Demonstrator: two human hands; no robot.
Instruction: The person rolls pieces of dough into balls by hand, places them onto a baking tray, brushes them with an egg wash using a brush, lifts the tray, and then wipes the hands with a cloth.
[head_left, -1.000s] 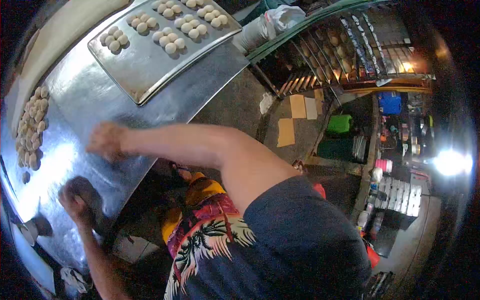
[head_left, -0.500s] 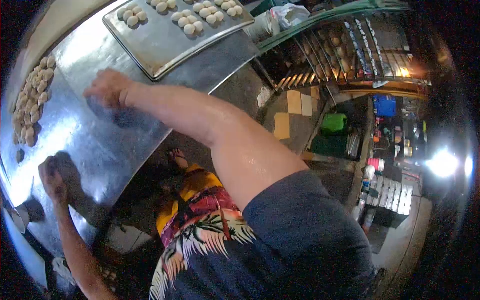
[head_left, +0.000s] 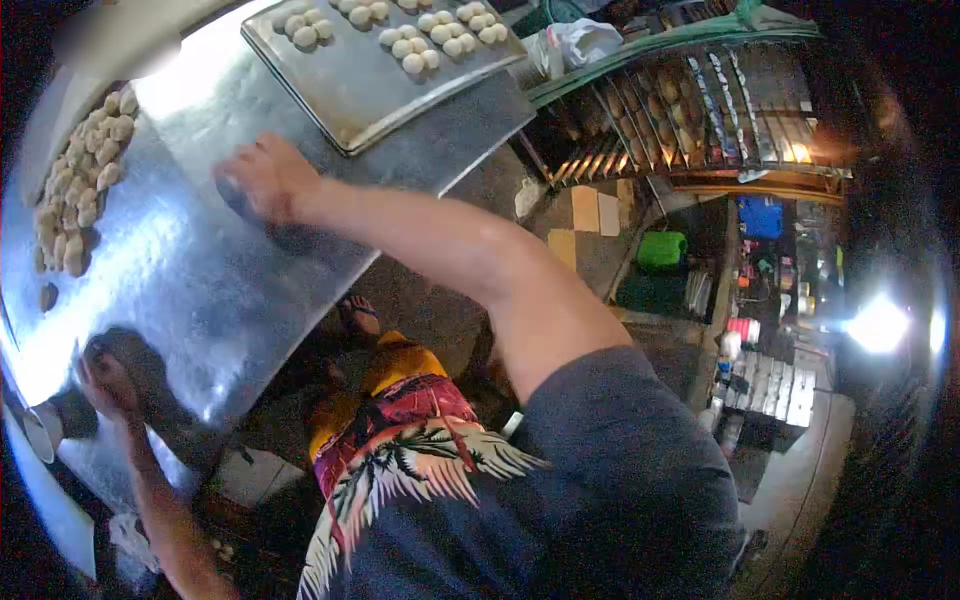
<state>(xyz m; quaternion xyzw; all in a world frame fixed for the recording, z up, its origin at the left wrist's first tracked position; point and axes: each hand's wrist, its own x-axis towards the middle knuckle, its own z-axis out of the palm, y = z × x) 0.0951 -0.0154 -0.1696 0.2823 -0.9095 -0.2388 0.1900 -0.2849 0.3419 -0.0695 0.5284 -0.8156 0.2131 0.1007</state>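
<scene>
My right hand (head_left: 268, 182) is palm down on the shiny metal table (head_left: 230, 310), between the dough pile and the tray, fingers curled and a little blurred. Whatever lies beneath its palm is hidden. Lower left, my left hand (head_left: 110, 383) is also curled low over the metal, in shadow; I cannot make out what it holds, if anything. A pile of small pale dough balls (head_left: 88, 170) lies along the table's far left side. One single dough ball (head_left: 48, 296) sits apart, nearest to my left hand. Beyond my right hand, a metal baking tray (head_left: 345, 125) bears dough balls in clusters.
A pale round container (head_left: 42, 432) stands by the table's left corner. A rack of baked goods (head_left: 650, 115) and a white plastic bag (head_left: 585, 42) are beyond the tray. To the right are a green container (head_left: 662, 248) and a bright lamp (head_left: 880, 325).
The view has shifted, so table and tray appear farther right. My right hand has moved slightly toward the tray, still curled. My left hand remains low over the table, slightly nearer my body.
</scene>
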